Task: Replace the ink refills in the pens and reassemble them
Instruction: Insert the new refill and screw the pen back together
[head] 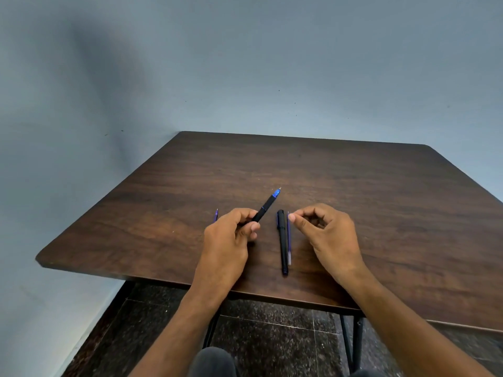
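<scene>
My left hand (231, 235) grips a black pen with a blue tip (268, 204), its point angled up and to the right, away from me. A second black pen (283, 240), capped, lies on the table between my hands. Right beside it lies a thin ink refill (289, 238). My right hand (324, 229) hovers just right of the refill, thumb and forefinger pinched together near its far end; whether they touch it I cannot tell. A small blue piece (216, 215) lies on the table left of my left hand, mostly hidden.
The dark wooden table (381, 213) stands against a grey-blue wall. Its front edge runs just under my wrists. Black metal legs (351, 338) and a dark speckled floor show below, with my knees at the bottom edge.
</scene>
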`<state>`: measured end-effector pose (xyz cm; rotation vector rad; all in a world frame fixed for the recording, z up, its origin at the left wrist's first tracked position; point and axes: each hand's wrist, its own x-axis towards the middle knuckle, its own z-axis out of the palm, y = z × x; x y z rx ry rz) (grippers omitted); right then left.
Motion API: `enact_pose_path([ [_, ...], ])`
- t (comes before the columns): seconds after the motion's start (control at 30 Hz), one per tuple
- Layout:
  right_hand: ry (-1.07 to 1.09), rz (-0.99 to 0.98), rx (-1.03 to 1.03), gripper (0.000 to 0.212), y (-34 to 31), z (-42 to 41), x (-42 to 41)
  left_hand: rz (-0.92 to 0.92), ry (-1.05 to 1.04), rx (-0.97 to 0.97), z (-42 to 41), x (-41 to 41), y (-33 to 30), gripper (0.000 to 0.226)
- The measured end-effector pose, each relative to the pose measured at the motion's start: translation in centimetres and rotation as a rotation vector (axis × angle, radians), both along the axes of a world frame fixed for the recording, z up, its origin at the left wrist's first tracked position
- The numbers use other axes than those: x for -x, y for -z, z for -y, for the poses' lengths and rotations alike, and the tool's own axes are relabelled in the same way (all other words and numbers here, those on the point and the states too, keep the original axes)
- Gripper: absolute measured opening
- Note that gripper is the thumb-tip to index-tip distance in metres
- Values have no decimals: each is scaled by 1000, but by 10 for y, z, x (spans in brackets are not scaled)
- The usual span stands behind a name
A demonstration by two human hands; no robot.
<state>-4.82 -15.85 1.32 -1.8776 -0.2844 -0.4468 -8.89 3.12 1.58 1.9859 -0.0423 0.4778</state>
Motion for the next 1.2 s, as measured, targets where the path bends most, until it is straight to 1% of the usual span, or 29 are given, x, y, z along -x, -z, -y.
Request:
enact_pose_path([
  [0.07,30,107,182,9,-2,-5,0,-8,-17,65,-2,0,-1,19],
  [0.13,12,163,347,8,-5,-13,-4,-14,-36,101,-4,-1,-2,18],
  [0.23,-43,125,517,17,-12,-28,-15,-19,-42,129,-6,-1,-2,17],
  [0.33,-108,148,704,26,-18,-43,-25,-17,-22,135,-7,-1,-1,17],
  [0.4,-161,154,784,28,-22,-50,-32,-23,-12,166,-8,-2,0,18],
  [0.47,-218,115,822,28,-24,-56,-37,-36,-3,212,-8,-3,0,18],
  [0.6,-306,93,871,16,-22,-60,-41,-34,6,221,-8,-4,1,17],
  [0.73,-258,142,886,14,-20,-59,-44,-41,13,239,-8,-5,2,17],
  [0.8,-224,164,860,11,-21,-58,-44,-39,17,250,-8,-5,2,16],
  [0.87,-191,145,768,8,-25,-53,-44,-30,7,223,-9,-4,2,14],
  [0.93,-154,103,653,10,-30,-45,-42,-27,-6,205,-9,-4,2,15],
  [1.03,-132,55,480,19,-38,-32,-34,-36,-15,195,-8,-4,1,18],
  [1.07,-120,59,462,22,-40,-28,-31,-39,-18,184,-8,-4,1,19],
  [1.2,-74,125,505,28,-40,-12,-19,-49,-14,138,-7,-4,-1,22],
])
